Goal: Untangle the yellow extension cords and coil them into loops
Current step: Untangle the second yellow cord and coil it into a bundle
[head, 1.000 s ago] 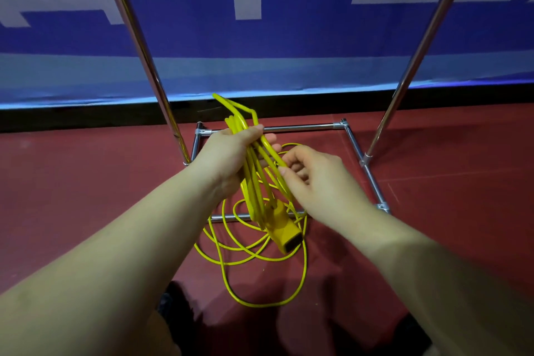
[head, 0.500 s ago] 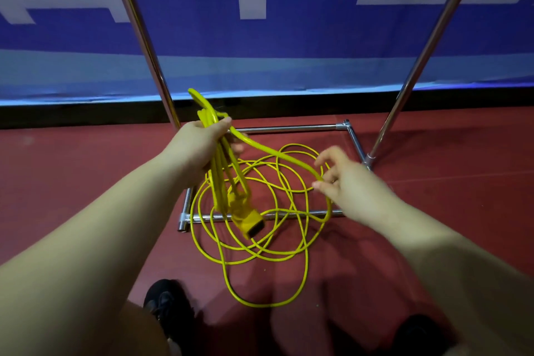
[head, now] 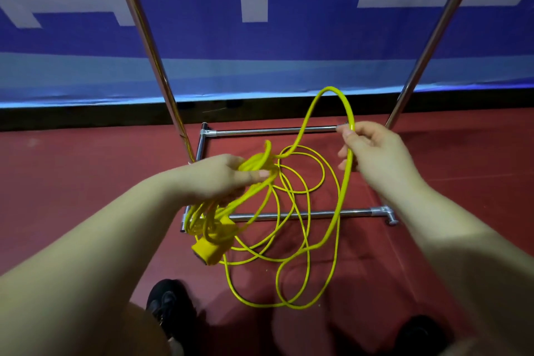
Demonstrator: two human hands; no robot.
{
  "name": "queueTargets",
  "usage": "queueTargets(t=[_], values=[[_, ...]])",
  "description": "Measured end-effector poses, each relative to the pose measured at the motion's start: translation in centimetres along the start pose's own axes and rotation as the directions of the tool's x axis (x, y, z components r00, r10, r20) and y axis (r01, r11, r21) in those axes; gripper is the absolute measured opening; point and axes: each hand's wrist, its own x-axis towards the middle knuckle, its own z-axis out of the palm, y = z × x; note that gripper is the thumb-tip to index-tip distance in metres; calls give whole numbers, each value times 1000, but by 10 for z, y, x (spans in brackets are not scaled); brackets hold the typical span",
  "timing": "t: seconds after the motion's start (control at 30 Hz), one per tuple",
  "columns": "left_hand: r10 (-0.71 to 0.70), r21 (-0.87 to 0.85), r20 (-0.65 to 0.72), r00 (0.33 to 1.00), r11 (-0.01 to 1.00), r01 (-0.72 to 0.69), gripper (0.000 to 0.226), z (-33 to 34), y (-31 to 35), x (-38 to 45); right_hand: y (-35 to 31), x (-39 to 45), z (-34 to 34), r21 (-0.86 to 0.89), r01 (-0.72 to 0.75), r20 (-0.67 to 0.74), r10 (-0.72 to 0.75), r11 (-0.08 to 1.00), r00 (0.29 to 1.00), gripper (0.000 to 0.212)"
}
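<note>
— What can't you make out from where you sit?

— My left hand [head: 219, 179] is curled round a bunch of cord [head: 306, 228] loops, and its fingers cover where those loops cross, so I cannot count them. The socket [head: 208, 251] hangs below that hand with strands lying over it; I see only one face. Both forearms run off the bottom edge. Two dark shoes [head: 164, 302] sit low in the view, the right one mostly cut off. The upright poles [head: 150, 46] leave the top of the view, and the banner [head: 260, 9] lettering is cropped and unreadable.

— And the right hand?

— My right hand [head: 372, 150] pinches a single strand between thumb and fingers, just in front of the far rail of the frame [head: 274, 130]. The strand arches up above that hand and drops back to the bunch.

— Where is the rest of it?

— Loose loops lie on the red floor [head: 72, 182], across the near rail and inside the frame.

— What differs from half a second ago?

— The right hand has risen and moved away from the left, lifting that arch higher. The left hand has dropped lower, and the socket with it.
</note>
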Motion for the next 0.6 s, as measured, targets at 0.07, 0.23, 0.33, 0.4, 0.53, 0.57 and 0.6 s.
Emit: queueTargets(t=[0.07,0.23,0.33,0.4,0.53,0.57,0.6], values=[[32,103,62,998,994,-38,43,6,4,-3,-2,-2,5,33,2,97,-5,999,995,17],[91,128,188,978,985,-117,50,20,16,-4,-4,-12,15,-160,117,369,-51,980,928,23],[148,91,190,971,982,-168,30,20,20,-2,-8,-16,14,-194,143,489,-30,971,872,18],[169,97,158,973,978,-185,34,18,20,0,-9,-17,9,-236,121,538,26,964,843,22],[230,68,119,966,969,-239,33,17,22,1,-18,-20,5,-155,-53,630,140,987,764,23],[244,62,114,963,966,-252,34,17,21,1,-20,-22,5,-151,-91,649,168,984,742,23],[255,60,110,961,963,-263,33,18,21,1,-20,-22,3,-174,-115,667,203,978,717,23]])
